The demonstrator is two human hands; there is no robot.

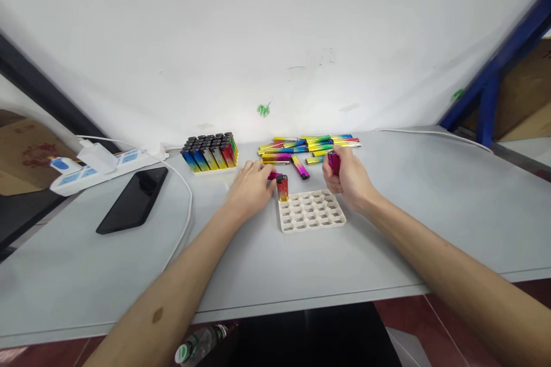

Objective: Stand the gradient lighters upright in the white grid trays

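My left hand (253,188) is at the left of a white tray with holes (310,222), its fingers closed on a magenta lighter (272,175) that is mostly hidden. One red and yellow lighter (282,189) stands upright in the tray's back left corner. Over the tray's back right side, my right hand (346,176) is wrapped round another magenta lighter (333,163), top end showing. Between the hands a pink and yellow lighter (300,167) lies on the table. Behind it is a loose pile of colourful lighters (318,145).
A second tray packed with upright lighters (210,153) stands to the left near the wall. Further left are a black phone (133,200), a white cable (189,206) and a power strip (107,167) with chargers. A plastic bottle (201,345) is below the table's front edge.
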